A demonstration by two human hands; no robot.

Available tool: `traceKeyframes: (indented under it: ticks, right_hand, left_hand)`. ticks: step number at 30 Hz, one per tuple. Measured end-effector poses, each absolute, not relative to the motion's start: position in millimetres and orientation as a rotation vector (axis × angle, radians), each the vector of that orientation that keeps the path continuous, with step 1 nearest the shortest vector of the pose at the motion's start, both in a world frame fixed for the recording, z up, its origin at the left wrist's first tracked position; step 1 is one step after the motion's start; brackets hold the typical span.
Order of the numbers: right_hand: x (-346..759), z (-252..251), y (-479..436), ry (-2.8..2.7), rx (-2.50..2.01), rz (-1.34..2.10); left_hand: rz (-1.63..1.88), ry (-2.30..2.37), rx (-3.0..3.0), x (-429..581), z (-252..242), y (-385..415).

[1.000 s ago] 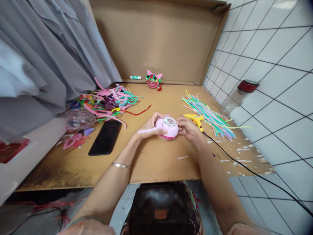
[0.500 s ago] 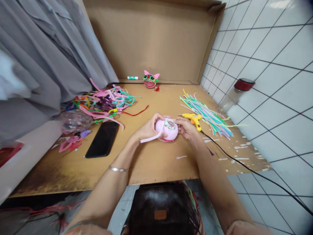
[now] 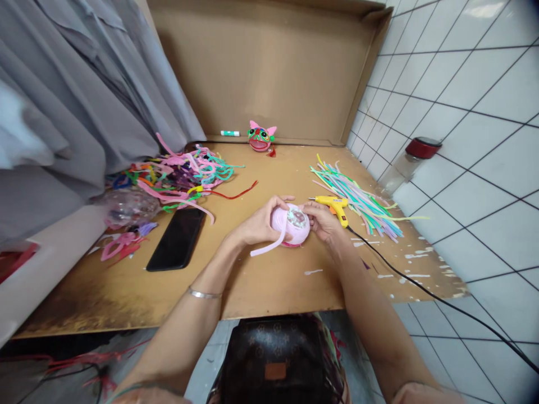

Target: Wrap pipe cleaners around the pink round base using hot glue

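Observation:
A round ball wound in lilac pipe cleaner (image 3: pixel 295 235) rests between my hands over the table, a patch of clear, shiny surface showing through its top. A band of deeper pink runs along its underside. My left hand (image 3: pixel 260 223) curls round its left side, thumb and fingers closed on it. From the ball a loose lilac pipe cleaner end (image 3: pixel 268 248) hangs out to the lower left. My right hand (image 3: pixel 323 221) has its fingers pinched together at the ball's upper right edge; the fingertips are partly hidden. Just beyond this hand lies a yellow hot glue gun (image 3: pixel 333 202).
Loose pipe cleaners (image 3: pixel 357 196) lie at right, near a red-lidded jar (image 3: pixel 404 165). A tangled colourful heap (image 3: pixel 181 174) and a black phone (image 3: pixel 176 240) occupy the left. At the back stand a pink-eared animal head (image 3: pixel 260 140) and a glue stick (image 3: pixel 230 133). The glue gun's cord (image 3: pixel 404 273) runs rightward.
The ball has shifted slightly right and turned a little in my hands. Its loose pipe cleaner end has swung lower and to the right.

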State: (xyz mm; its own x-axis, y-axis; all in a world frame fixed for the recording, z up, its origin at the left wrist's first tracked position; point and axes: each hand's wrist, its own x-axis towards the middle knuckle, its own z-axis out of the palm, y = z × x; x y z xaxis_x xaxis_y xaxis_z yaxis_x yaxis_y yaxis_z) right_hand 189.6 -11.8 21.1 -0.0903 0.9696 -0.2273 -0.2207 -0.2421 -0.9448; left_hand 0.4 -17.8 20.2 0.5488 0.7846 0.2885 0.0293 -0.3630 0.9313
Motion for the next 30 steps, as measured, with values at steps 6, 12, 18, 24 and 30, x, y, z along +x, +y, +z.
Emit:
traceKeyframes:
  ticks: [6, 12, 18, 24, 30]
  right_hand:
    - [191.3, 16.8, -7.4, -0.953, -1.183, 1.501]
    - [190.1, 16.2, -6.9, -0.935, -1.226, 1.470]
    - [191.9, 14.6, -5.9, -0.923, -1.158, 1.427]
    - [195.4, 13.5, -4.9, -0.931, -1.121, 1.425]
    - [192.8, 15.7, -7.0, -0.940, -1.131, 1.384]
  left_hand:
    - [0.965, 0.745, 1.916, -3.8, 16.8, -11.3]
    - [0.958, 0.738, 1.956, -6.2, 16.8, -7.3]
    - [0.976, 0.715, 1.927, -6.4, 14.7, -8.3]
    - [0.947, 0.682, 1.926, -9.0, 14.0, -6.2]
    - [0.902, 0.674, 1.915, -8.0, 18.9, -10.6]
